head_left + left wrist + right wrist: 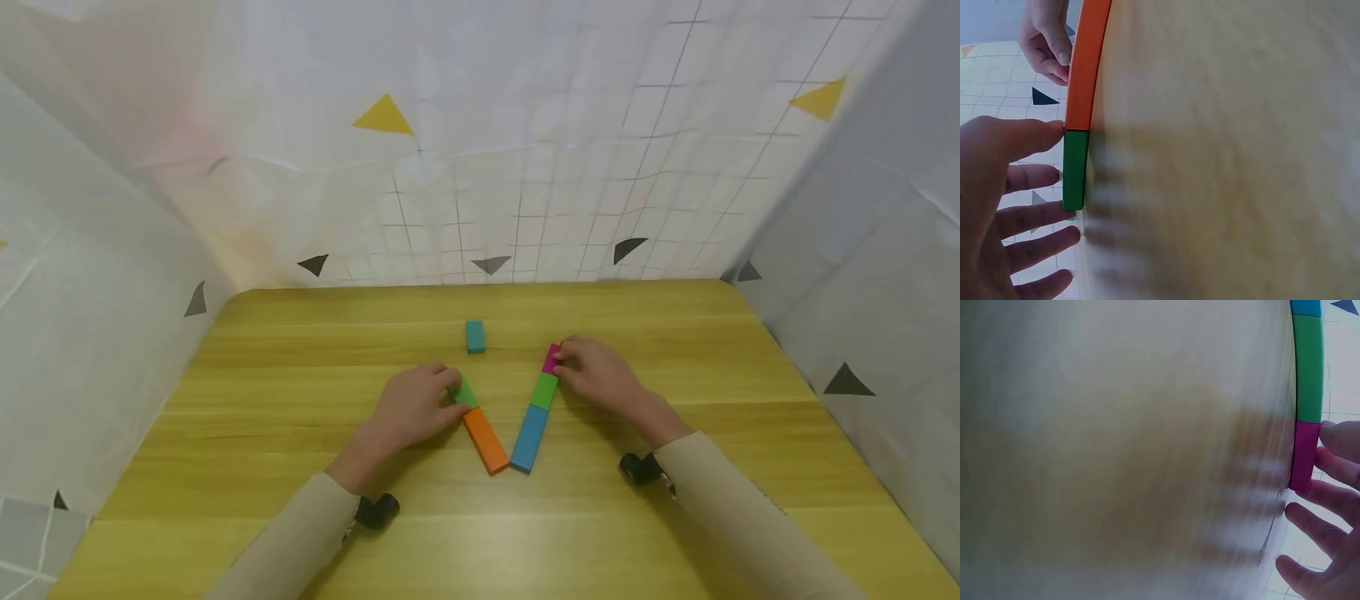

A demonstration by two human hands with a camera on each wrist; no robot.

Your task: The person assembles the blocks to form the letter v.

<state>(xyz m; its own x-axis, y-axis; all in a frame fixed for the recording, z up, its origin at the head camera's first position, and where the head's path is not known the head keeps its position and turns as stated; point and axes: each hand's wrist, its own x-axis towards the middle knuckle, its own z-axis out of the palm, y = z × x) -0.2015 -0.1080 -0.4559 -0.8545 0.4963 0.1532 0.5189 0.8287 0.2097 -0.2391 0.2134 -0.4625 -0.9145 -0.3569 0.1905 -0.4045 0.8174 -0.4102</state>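
Two rows of blocks form a V on the table. The left row has an orange block (486,442) at the near end and a green block (467,395) beyond it. My left hand (416,406) holds that green block, thumb near the seam and a finger at its far end. In the right row, a blue block (529,439) lies nearest, then a second green block (543,391), then a magenta block (551,358). With thumb and fingers, my right hand (603,379) holds the magenta block. The rows' near ends almost meet.
A teal block (476,337) lies by itself beyond the V, between the two rows. The wooden table (300,333) ends at a patterned white sheet (480,192) behind, with more sheeting at both sides. Black wrist devices sit under both sleeves.
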